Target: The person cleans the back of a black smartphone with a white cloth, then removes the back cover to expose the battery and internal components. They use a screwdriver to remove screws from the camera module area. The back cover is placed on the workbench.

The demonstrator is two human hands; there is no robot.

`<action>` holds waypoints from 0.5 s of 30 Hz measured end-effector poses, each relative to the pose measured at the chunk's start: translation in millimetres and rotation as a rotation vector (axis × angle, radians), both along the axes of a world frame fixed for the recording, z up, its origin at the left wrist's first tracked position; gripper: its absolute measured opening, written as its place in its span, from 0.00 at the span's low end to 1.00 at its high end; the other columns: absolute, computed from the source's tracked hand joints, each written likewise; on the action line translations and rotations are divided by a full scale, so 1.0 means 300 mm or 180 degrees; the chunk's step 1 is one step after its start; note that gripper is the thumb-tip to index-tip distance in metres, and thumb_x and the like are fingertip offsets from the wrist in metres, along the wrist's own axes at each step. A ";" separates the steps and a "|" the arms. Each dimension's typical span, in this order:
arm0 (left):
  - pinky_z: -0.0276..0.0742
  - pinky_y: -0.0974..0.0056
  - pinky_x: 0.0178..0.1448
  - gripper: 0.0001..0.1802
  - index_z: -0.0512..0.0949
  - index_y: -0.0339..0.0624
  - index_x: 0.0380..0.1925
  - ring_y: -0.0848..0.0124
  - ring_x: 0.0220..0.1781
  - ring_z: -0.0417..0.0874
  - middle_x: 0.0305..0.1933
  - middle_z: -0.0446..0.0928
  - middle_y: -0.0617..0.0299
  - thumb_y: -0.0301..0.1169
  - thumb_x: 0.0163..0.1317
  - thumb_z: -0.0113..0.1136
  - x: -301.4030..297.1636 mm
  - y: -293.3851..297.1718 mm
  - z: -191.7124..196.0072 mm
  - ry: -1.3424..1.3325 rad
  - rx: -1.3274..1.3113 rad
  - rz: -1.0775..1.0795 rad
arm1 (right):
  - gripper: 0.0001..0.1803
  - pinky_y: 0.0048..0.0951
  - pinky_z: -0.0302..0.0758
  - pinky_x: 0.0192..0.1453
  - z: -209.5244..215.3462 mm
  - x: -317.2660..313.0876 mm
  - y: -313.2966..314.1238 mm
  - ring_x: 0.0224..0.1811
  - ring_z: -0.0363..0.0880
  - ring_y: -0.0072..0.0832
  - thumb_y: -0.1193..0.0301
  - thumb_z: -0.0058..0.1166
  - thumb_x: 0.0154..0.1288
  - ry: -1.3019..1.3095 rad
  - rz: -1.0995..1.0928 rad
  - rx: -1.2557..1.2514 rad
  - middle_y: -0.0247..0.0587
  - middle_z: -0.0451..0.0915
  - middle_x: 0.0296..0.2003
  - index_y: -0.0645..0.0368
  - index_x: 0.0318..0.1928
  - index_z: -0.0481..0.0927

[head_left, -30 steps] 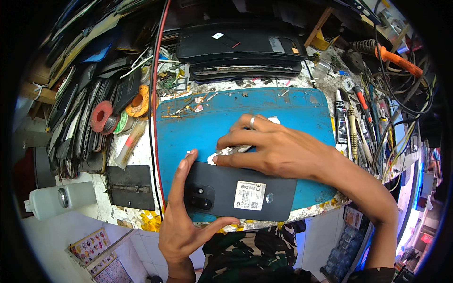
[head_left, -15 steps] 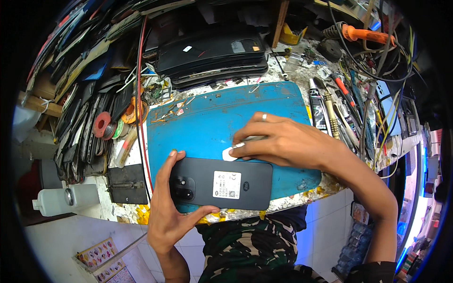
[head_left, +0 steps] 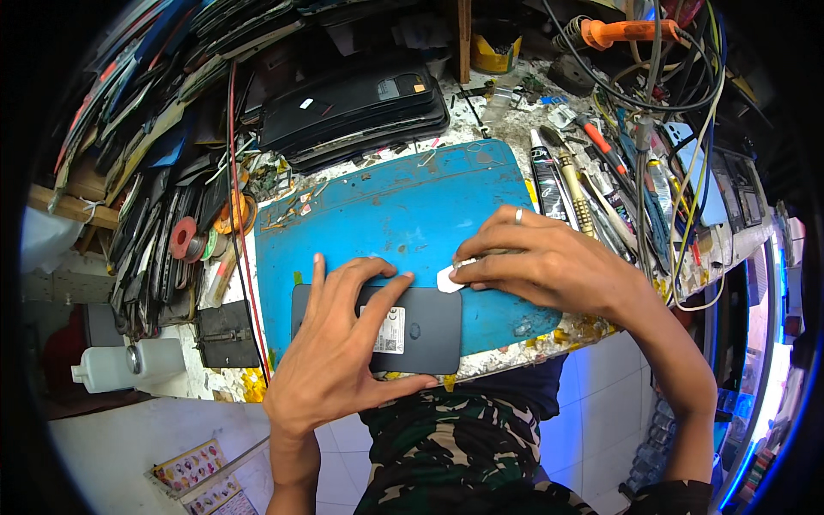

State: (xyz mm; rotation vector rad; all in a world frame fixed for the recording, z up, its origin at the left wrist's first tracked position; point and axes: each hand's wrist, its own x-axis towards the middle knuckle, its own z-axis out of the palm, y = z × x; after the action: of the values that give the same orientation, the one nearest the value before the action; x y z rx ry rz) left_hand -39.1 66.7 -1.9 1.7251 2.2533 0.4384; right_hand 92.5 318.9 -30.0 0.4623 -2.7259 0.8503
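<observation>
Since half a second ago: the left hand (head_left: 330, 343) has gone from framing the left end of the dark grey, flat, round-cornered phone (head_left: 435, 343) to lying across its left and middle parts. The right hand (head_left: 545, 262) has slid right along the far edge. View has shifted too, so table items sit differently in frame.

Left hand spans the phone and holds it, fingers spread over the back and far edge, thumb along the near edge. Right hand is closed in a pinch on a small, flat white piece (head_left: 448, 281), just beside the phone's far right corner; the fingers hide part of it, so can't tell whether it touches the phone.

Phone lies back side up at the near edge of the blue rectangular work mat (head_left: 369, 223), long side running left to right. White rectangular label (head_left: 393, 330) half covered; dark oval mark (head_left: 415, 330) to its right; camera end hidden under the left hand.

Counts: one phone, one label, one white piece, one mat, one silver-coloured ring (head_left: 518, 216) on the right hand. Far right, one orange-handled tool (head_left: 631, 33); left, one red spool (head_left: 183, 238) and one translucent white plastic bottle (head_left: 159, 362).
</observation>
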 end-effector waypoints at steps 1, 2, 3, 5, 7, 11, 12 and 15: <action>0.49 0.27 0.78 0.53 0.72 0.38 0.64 0.48 0.69 0.69 0.64 0.67 0.49 0.54 0.39 0.83 0.002 0.008 -0.002 -0.0046 0.0014 -0.0034 | 0.15 0.38 0.81 0.51 0.003 0.004 -0.002 0.49 0.81 0.36 0.74 0.65 0.63 0.0051 -0.0091 0.0016 0.36 0.84 0.49 0.54 0.51 0.87; 0.49 0.27 0.79 0.53 0.72 0.38 0.63 0.48 0.68 0.70 0.63 0.67 0.49 0.54 0.39 0.83 0.002 0.012 -0.003 -0.0083 0.0004 -0.0051 | 0.15 0.38 0.81 0.51 0.007 0.009 -0.006 0.48 0.82 0.37 0.74 0.65 0.63 0.0095 -0.0181 0.0030 0.37 0.84 0.49 0.54 0.51 0.87; 0.50 0.28 0.79 0.52 0.73 0.39 0.63 0.48 0.67 0.70 0.62 0.67 0.49 0.54 0.39 0.83 0.003 0.014 -0.005 -0.0118 0.0014 -0.0053 | 0.15 0.37 0.81 0.50 0.014 0.022 -0.014 0.47 0.82 0.37 0.73 0.66 0.63 0.0030 -0.0344 0.0076 0.37 0.84 0.49 0.54 0.51 0.86; 0.51 0.29 0.79 0.51 0.74 0.39 0.62 0.49 0.65 0.71 0.61 0.68 0.50 0.53 0.39 0.83 -0.003 0.011 -0.007 -0.0153 -0.0004 -0.0021 | 0.15 0.36 0.80 0.49 0.025 0.051 -0.037 0.46 0.83 0.37 0.72 0.66 0.63 -0.0098 -0.0667 0.0174 0.38 0.84 0.48 0.55 0.51 0.86; 0.52 0.29 0.79 0.51 0.74 0.39 0.61 0.49 0.63 0.72 0.59 0.69 0.50 0.54 0.39 0.83 -0.008 0.006 -0.011 -0.0174 0.0065 -0.0015 | 0.15 0.36 0.80 0.49 0.026 0.078 -0.070 0.45 0.83 0.38 0.70 0.67 0.63 -0.0235 -0.0844 -0.0012 0.38 0.84 0.46 0.55 0.51 0.86; 0.58 0.33 0.77 0.50 0.75 0.40 0.60 0.49 0.62 0.73 0.57 0.71 0.51 0.54 0.39 0.83 -0.010 0.005 -0.020 -0.0115 0.0155 -0.0041 | 0.17 0.35 0.80 0.47 0.019 0.110 -0.126 0.44 0.84 0.37 0.74 0.68 0.62 -0.0338 -0.1256 -0.0498 0.40 0.83 0.44 0.57 0.53 0.85; 0.60 0.34 0.75 0.50 0.75 0.40 0.61 0.50 0.62 0.74 0.57 0.71 0.51 0.54 0.40 0.83 -0.006 0.009 -0.023 -0.0014 0.0236 0.0046 | 0.18 0.35 0.80 0.47 0.018 0.113 -0.138 0.44 0.84 0.38 0.75 0.68 0.62 -0.0320 -0.1368 -0.0640 0.41 0.83 0.44 0.58 0.53 0.85; 0.64 0.40 0.72 0.50 0.74 0.39 0.63 0.50 0.61 0.74 0.57 0.72 0.51 0.53 0.41 0.82 0.022 0.023 -0.039 0.0224 0.0396 0.0453 | 0.20 0.33 0.80 0.45 0.030 0.133 -0.183 0.43 0.85 0.37 0.77 0.69 0.60 -0.0430 -0.1893 -0.1064 0.43 0.83 0.43 0.58 0.54 0.85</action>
State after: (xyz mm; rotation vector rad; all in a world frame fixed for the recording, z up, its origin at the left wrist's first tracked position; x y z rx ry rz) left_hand -32.6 73.7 -13.5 1.6679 2.4573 0.5679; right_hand 132.4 264.0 -21.1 -0.4643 -2.5226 1.1438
